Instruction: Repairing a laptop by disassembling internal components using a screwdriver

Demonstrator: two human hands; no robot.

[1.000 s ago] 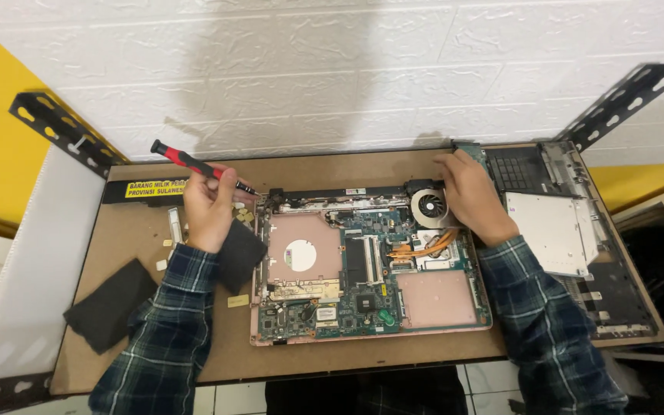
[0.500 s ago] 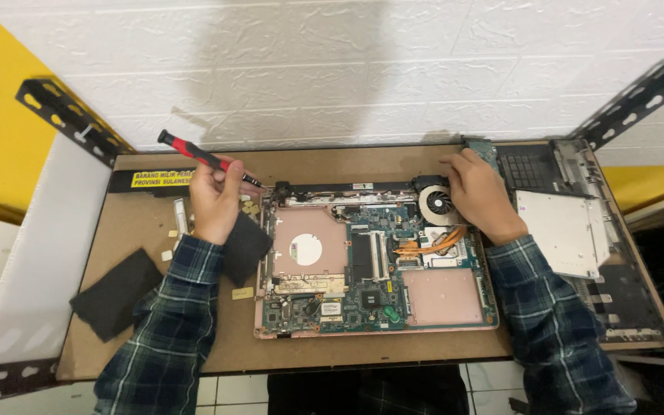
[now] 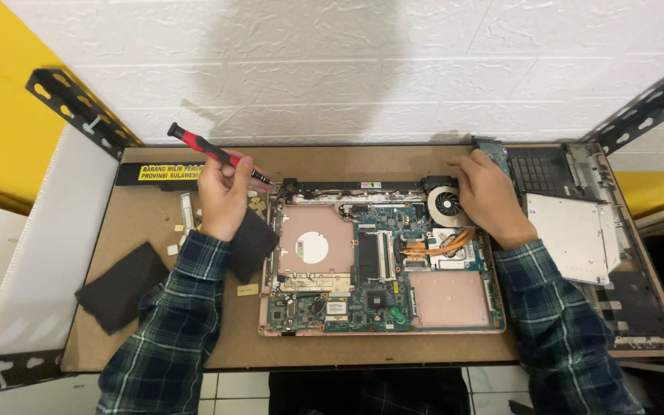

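An opened laptop base (image 3: 382, 269) is seen from above, laid flat on a brown workboard (image 3: 155, 338), with its circuit board, pink shielding panels and copper heat pipes (image 3: 443, 246) exposed. A red-and-black screwdriver (image 3: 217, 154) is grasped in the left hand (image 3: 223, 196), the fingers wrapped round the handle and the tip angled down towards the upper left corner of the base, near the hinge strip; whether the tip touches a screw cannot be told. The right hand (image 3: 489, 196) is laid over the upper right corner of the base, just beside the round cooling fan (image 3: 447, 204), with the fingers curled downward; whether anything is gripped beneath them cannot be told. Both forearms are covered by dark plaid sleeves. A dark foam pad (image 3: 253, 242) is seen under the left wrist and a second dark pad (image 3: 121, 286) lies well apart on the left of the board. Small loose parts (image 3: 172, 249) are scattered near the left hand. A removed casing with a silver drive (image 3: 574, 234) lies to the right. As a judgement, the screwdriver could slip off a screw head if it is held at this slant, and nearby board parts could be scratched; the loose parts could be swept off by a sleeve.
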